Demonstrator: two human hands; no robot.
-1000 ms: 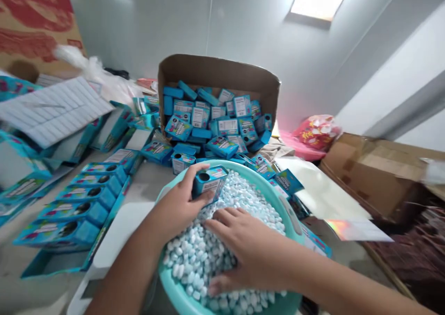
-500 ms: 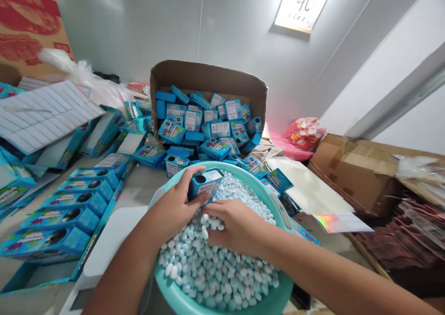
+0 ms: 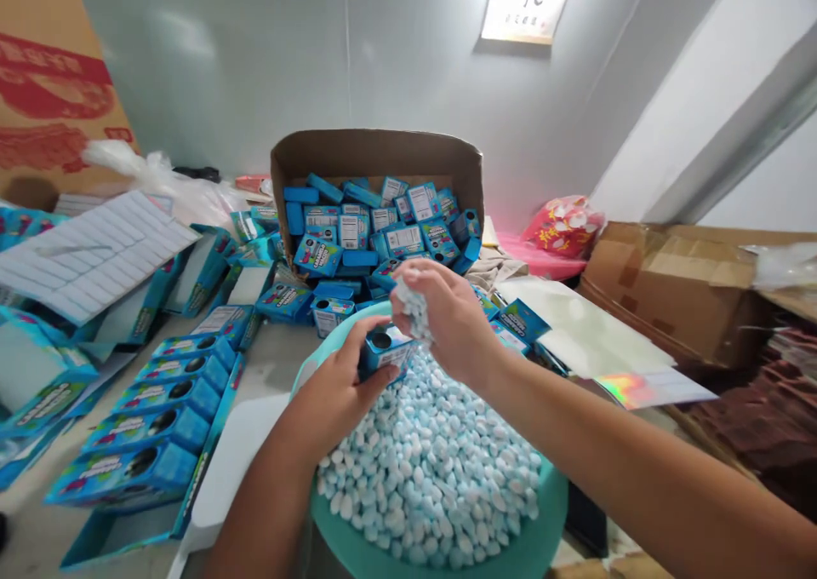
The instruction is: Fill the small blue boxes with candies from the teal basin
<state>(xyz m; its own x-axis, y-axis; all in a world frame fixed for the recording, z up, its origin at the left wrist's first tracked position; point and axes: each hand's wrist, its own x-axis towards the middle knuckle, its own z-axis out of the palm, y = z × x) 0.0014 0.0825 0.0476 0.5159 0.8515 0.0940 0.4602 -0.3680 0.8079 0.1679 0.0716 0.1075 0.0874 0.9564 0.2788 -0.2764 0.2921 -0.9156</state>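
Note:
My left hand (image 3: 335,392) grips a small blue candy box (image 3: 385,351) with a round hole on top, holding it over a teal basin (image 3: 536,535). The basin is heaped with pale blue and white candies (image 3: 434,468). My right hand (image 3: 447,315) is closed round a handful of those candies, raised just above and to the right of the box's hole. Some candies show at the top of the fist.
A tipped cardboard carton (image 3: 376,153) spills several blue boxes behind the basin. A blue tray (image 3: 137,430) at left holds rows of boxes. Flat white label sheets (image 3: 89,251) lie far left. A brown carton (image 3: 677,285) and red bag (image 3: 562,226) are at right.
My right hand has scooped candies out of the basin and lifted them above the box in my left hand. The left hand kept the box roughly in place.

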